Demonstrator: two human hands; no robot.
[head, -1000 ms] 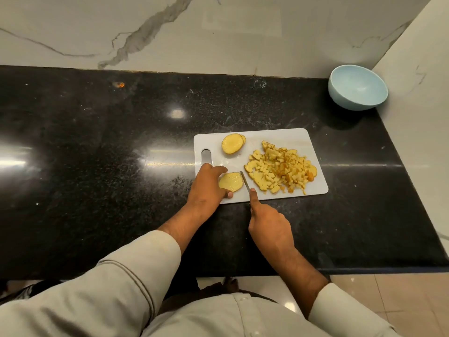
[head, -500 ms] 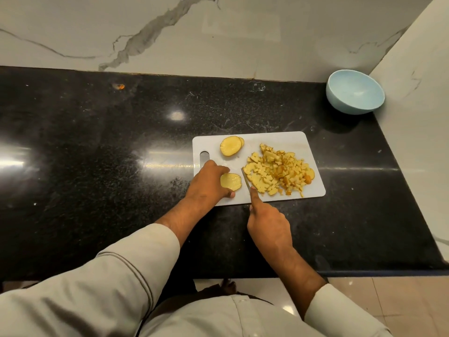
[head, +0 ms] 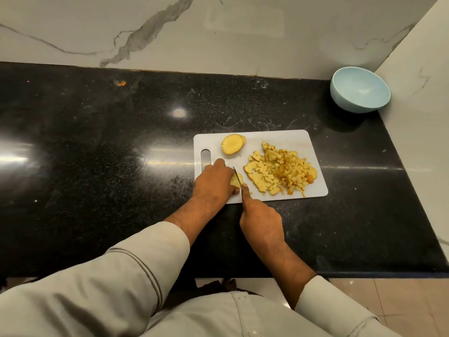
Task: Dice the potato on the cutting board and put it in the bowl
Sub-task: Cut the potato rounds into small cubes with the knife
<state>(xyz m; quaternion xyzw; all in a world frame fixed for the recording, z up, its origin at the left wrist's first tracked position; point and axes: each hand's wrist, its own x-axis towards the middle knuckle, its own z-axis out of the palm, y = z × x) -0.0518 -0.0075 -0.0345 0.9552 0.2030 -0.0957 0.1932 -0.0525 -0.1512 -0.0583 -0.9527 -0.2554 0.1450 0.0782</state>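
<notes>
Polished black speckled stone countertop [head: 97,154] gleams with reflections; behind it, a smooth veined marble wall [head: 218,32]. Matt white plastic cutting board [head: 279,139], thin metal knife [head: 237,176] blade, glossy pale-blue bowl [head: 359,90], soft grey cloth sleeves [head: 109,276].

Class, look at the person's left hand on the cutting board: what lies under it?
The left hand holds a potato slice against the cutting board. Only the slice's right edge shows beside the knife; the rest is covered.
</notes>
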